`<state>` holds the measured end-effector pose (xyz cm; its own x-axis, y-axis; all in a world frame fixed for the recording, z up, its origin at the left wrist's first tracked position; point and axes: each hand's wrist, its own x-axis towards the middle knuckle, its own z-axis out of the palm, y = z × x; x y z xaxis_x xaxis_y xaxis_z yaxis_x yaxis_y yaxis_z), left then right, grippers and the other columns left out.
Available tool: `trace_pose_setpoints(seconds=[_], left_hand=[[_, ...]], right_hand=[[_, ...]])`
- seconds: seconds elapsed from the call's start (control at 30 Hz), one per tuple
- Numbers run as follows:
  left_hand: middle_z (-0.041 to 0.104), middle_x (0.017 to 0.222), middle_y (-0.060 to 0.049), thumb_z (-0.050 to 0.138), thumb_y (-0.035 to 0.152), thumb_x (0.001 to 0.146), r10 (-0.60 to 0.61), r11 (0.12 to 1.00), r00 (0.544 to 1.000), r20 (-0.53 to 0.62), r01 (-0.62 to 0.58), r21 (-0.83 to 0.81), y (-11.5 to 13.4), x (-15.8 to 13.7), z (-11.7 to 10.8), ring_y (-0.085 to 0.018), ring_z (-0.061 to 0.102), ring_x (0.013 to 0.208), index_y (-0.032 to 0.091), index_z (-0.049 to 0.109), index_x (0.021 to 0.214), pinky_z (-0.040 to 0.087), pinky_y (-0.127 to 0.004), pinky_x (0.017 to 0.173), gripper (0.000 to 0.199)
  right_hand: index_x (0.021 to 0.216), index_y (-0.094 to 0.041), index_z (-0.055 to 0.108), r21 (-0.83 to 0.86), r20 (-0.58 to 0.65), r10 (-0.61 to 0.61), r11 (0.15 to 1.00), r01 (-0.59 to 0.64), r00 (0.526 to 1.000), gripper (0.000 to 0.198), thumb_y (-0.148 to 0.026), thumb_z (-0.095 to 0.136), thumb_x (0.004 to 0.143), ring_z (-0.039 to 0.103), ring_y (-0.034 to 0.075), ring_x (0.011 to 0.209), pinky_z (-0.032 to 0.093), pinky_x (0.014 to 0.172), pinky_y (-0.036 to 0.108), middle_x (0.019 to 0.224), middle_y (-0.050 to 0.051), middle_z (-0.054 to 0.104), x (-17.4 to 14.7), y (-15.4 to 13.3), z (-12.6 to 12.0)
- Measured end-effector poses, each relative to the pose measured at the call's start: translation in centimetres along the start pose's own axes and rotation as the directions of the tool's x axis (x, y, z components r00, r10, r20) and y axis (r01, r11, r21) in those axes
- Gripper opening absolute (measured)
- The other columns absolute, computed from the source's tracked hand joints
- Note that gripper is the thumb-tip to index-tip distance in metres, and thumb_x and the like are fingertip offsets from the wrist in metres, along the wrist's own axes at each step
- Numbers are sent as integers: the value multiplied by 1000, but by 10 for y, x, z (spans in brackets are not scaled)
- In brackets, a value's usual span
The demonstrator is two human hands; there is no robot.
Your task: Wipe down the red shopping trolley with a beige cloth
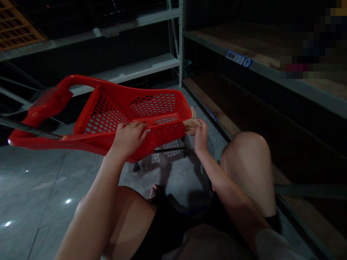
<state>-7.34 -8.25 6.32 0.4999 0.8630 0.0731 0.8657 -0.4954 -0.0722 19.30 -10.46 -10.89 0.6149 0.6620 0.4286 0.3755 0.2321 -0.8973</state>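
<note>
Right hand (201, 135) is closed on a tan cloth (191, 125), which protrudes from the fingertips and lies against the end rim of a red cart (165, 133). Left hand (129, 136) is clamped over the cart's near-side rim, well apart from the cloth. Cart stands on grey floor (51, 180), its basket just beyond both hands.

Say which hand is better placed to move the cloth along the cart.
Likely the right hand: it holds the cloth at the end of the red cart, while the left hand rests on its near rim.
</note>
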Motion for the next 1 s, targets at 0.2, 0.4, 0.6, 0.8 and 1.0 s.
trace_pose_setpoints(seconds=[0.2, 0.4, 0.6, 0.8, 1.0], left_hand=[[78, 115, -16, 40, 31, 106, -29, 999, 999, 29, 27, 38, 12, 7, 8, -32, 72, 108, 18, 70, 116, 44, -43, 89, 35], [79, 110, -17, 42, 35, 106, -14, 999, 995, -100, 18, 43, 18, 9, 22, -33, 73, 102, 18, 71, 114, 40, -46, 91, 35], [79, 116, -14, 38, 29, 106, 3, 1000, 989, -147, -8, -28, 20, 8, 25, -29, 73, 104, 19, 71, 120, 39, -47, 98, 37], [77, 122, -15, 40, 28, 106, 26, 1000, 995, -100, -27, -10, 26, 10, 20, -30, 72, 111, 18, 67, 133, 46, -42, 93, 40], [78, 116, -14, 37, 30, 106, -16, 999, 995, -94, 20, 44, 29, 8, 20, -31, 75, 98, 23, 70, 131, 51, -39, 77, 41]], right_hand=[[111, -22, 63, 35, -170, 79, 997, -74, 982, 26, -20, 52, 87, 63, 18, 103, 52, 99, 38, 109, 5, 68, 1, -16, 17], [102, -22, 66, 106, -109, 20, 994, -8, 994, 24, -13, 54, 83, 64, 19, 104, 54, 99, 37, 106, 6, 66, -31, -66, 62], [103, -24, 70, 180, 48, -25, 984, 16, 999, 27, -12, 54, 84, 66, 20, 104, 56, 97, 35, 108, 7, 68, -57, -93, 91], [102, -22, 69, 65, -185, 25, 998, -13, 982, 26, -15, 56, 81, 64, 21, 106, 52, 103, 40, 108, 7, 68, 9, -32, 46], [100, -21, 66, 59, -260, 124, 992, -113, 957, 24, -15, 57, 78, 63, 22, 102, 52, 100, 41, 105, 6, 64, 23, -23, 47]])
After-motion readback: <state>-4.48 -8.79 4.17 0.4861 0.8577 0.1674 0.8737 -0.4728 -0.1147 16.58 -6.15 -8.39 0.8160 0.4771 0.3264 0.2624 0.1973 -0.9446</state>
